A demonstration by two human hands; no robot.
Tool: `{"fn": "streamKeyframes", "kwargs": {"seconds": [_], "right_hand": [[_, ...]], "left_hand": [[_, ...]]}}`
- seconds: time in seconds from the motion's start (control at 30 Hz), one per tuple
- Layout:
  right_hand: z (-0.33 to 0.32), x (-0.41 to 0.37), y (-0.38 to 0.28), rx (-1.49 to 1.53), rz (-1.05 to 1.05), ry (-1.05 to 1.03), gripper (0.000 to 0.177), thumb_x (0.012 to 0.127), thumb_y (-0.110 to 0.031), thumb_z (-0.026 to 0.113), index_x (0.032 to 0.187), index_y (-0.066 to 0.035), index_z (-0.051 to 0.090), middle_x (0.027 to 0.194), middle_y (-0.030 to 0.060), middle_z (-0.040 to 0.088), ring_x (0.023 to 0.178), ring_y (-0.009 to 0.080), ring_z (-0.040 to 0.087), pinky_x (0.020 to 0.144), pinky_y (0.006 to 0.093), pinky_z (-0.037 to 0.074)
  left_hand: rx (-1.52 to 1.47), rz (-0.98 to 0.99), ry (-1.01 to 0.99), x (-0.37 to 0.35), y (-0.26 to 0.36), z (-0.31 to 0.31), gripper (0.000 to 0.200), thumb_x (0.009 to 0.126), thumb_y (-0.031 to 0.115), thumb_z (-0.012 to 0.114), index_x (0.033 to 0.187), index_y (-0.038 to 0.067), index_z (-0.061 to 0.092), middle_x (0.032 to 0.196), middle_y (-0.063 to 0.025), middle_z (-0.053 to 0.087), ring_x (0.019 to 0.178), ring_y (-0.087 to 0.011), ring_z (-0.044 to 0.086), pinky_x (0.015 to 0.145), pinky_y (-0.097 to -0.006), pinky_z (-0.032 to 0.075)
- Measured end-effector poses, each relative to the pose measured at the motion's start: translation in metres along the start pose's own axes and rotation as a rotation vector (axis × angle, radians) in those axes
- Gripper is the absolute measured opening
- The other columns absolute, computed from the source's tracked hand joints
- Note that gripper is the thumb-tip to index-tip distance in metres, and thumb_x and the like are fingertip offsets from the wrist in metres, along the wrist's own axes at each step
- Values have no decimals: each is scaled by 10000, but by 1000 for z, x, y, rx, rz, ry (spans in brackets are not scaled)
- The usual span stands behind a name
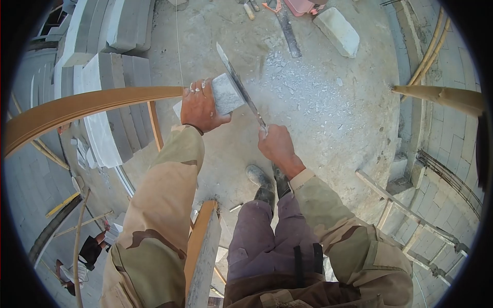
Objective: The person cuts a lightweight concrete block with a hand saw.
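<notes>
My left hand (pixel 202 106) is wrapped over a pale grey block piece (pixel 226 94), gripping it near the end of a brown wooden plank (pixel 113 95). A long narrow blade (pixel 240 84) lies along the right side of the block, its tip pointing up and to the left. The lower end of the blade runs into my right hand (pixel 277 146), which is closed around its handle. The handle itself is hidden by the fingers.
Stacked grey blocks (pixel 110 108) stand at the left. White chips (pixel 308 92) litter the floor, with a loose block (pixel 336 32) beyond. A wooden ladder (pixel 411 218) is at the right. Another person (pixel 77 272) is at lower left.
</notes>
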State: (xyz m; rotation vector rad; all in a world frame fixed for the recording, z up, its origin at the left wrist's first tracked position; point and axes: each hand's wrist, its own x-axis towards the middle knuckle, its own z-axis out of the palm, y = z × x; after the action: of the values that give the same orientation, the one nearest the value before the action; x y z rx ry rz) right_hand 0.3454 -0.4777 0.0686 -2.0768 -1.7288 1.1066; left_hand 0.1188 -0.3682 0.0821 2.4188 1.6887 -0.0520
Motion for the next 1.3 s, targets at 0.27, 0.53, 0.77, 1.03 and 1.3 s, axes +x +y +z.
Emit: {"fn": "streamKeyframes", "kwargs": {"seconds": [0.27, 0.53, 0.77, 1.03, 1.3], "right_hand": [[3, -6, -3, 257, -128, 195, 286, 992, -208, 627, 898, 48, 714, 762, 286, 686, 726, 504, 684, 706, 560, 540], [-17, -14, -23, 337, -131, 220, 293, 995, -222, 630, 859, 27, 704, 803, 310, 691, 788, 497, 693, 717, 571, 535], [-21, -2, -20, 144, -8, -24, 285, 978, -214, 645, 901, 50, 721, 851, 323, 707, 812, 500, 706, 741, 550, 562], [-6, 10, 5, -35, 137, -132, 287, 986, -218, 639, 907, 48, 715, 849, 304, 710, 797, 489, 707, 740, 550, 561], [26, 24, 17, 121, -12, 29, 271, 988, -208, 632, 876, 30, 693, 775, 280, 679, 742, 495, 672, 702, 553, 526]], "left_hand": [[-39, 35, 71, -4, -2, 5, 1032, 578, 440, 903, 1403, -16, 484, 1228, -205, 606, 1170, -395, 601, 999, -500, 461], [-27, 29, 52, -5, -3, 7, 1022, 588, 443, 902, 1401, -15, 484, 1240, -211, 604, 1175, -389, 603, 991, -498, 462], [-5, 26, 26, 0, -1, 4, 1038, 598, 474, 907, 1402, -24, 478, 1266, -218, 597, 1190, -387, 597, 996, -499, 459], [-12, 1, -16, 1, 0, 0, 1053, 595, 474, 912, 1409, -30, 474, 1299, -221, 587, 1236, -391, 576, 1031, -510, 454], [-4, 11, 5, 1, -3, 3, 1081, 594, 476, 912, 1428, -24, 441, 1318, -224, 574, 1245, -396, 572, 1053, -523, 441]]}}
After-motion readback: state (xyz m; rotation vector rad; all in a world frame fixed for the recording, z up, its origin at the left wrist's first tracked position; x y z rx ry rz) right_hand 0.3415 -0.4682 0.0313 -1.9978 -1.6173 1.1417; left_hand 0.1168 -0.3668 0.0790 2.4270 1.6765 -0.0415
